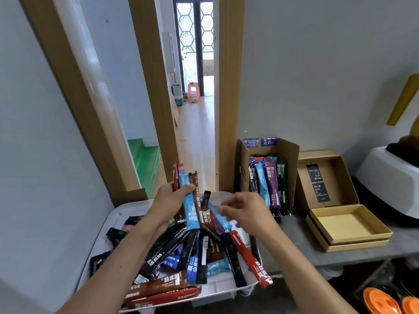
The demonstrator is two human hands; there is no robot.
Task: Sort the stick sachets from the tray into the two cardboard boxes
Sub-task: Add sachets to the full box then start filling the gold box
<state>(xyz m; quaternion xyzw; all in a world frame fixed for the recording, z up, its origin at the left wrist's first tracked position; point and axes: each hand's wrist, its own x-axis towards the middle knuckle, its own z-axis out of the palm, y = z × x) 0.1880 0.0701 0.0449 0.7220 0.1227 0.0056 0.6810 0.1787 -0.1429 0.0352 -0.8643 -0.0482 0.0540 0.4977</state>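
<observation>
Loose sachets [181, 257] fill the white tray [127, 211]. Above it, the left hand [172, 200] has its grip closed on a fan of sticks [188, 200]; the right hand [244, 211] is blurred, grip unclear. Beyond, on the counter [306, 245], a tall box [288, 159] holds upright sachets beside a shallow box [349, 225].

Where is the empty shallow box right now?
The empty shallow box sits on the grey shelf at right, just in front of the open flat carton.

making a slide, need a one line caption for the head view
Left hand holds a bunch of sachets over the tray; right hand hovers empty; tall box partly filled.
</observation>
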